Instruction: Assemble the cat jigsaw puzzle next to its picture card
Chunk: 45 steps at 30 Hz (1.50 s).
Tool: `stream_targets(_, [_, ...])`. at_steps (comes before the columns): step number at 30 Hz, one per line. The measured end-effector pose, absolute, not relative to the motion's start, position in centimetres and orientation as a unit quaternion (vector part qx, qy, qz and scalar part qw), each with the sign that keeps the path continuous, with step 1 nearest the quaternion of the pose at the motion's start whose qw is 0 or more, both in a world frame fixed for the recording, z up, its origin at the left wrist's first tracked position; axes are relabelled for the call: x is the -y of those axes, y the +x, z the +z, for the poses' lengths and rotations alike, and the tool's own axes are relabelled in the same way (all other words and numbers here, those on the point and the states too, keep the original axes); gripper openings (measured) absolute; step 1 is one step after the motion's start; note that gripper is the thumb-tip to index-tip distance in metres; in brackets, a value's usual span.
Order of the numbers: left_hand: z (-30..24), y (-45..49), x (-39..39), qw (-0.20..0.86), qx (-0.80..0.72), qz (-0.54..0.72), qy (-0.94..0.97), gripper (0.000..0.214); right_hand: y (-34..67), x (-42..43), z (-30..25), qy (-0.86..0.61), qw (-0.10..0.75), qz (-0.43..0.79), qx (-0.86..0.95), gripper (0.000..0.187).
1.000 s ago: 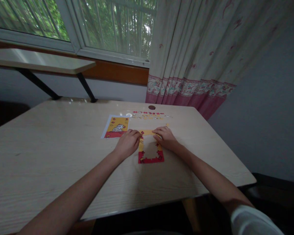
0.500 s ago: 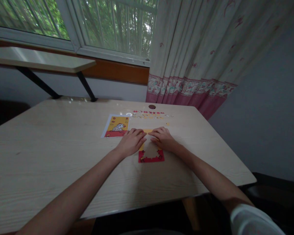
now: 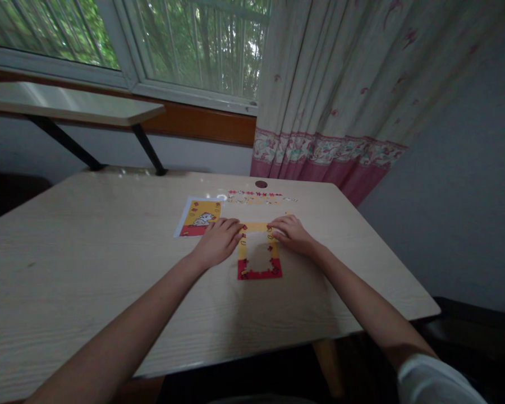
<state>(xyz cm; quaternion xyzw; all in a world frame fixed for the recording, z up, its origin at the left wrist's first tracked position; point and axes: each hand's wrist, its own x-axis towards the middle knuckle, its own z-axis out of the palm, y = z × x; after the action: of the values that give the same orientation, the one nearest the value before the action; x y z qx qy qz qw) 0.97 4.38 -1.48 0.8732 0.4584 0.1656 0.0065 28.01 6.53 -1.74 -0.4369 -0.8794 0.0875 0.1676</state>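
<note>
The puzzle frame, a yellow and red border around a bare middle, lies flat on the table, a little right of its centre. The left hand rests palm down at the frame's 10 o'clock corner, fingers stretched out side by side, tips on the border, gripping nothing. The right hand lies at 2 o'clock, fingers likewise flat on the top right edge, pinching nothing. Both forearms run in from 6 o'clock.

At 10 o'clock from the frame lies a picture card, just beside the left hand. At 12 o'clock a row of loose pieces sits before a round hole. Bare tabletop spreads wide towards 9 o'clock; the table's right edge lies near at 3 o'clock.
</note>
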Motion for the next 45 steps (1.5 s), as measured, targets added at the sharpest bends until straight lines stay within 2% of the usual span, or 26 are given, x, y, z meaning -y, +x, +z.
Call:
stream_targets(15, [-1.7, 0.7, -4.4, 0.000, -0.449, 0.157, 0.880, 0.038, 28.3, -6.3, -1.4, -0.433, 0.145, 0.091, 0.885, 0.041])
stream_targets(23, [0.0, -0.7, -4.2, 0.023, -0.362, 0.165, 0.917, 0.036, 29.2, -6.4, -1.4, -0.387, 0.130, 0.103, 0.907, 0.060])
stream_targets(32, [-0.4, -0.5, -4.2, 0.061, -0.350, 0.156, 0.922, 0.038, 28.9, -6.1, -1.2, -0.391, 0.125, 0.134, 0.902, 0.059])
stream_targets(45, [-0.4, -0.5, -4.2, 0.063, -0.351, 0.154, 0.922, 0.039, 28.8, -6.3, -1.0, -0.405, 0.123, 0.136, 0.896, 0.058])
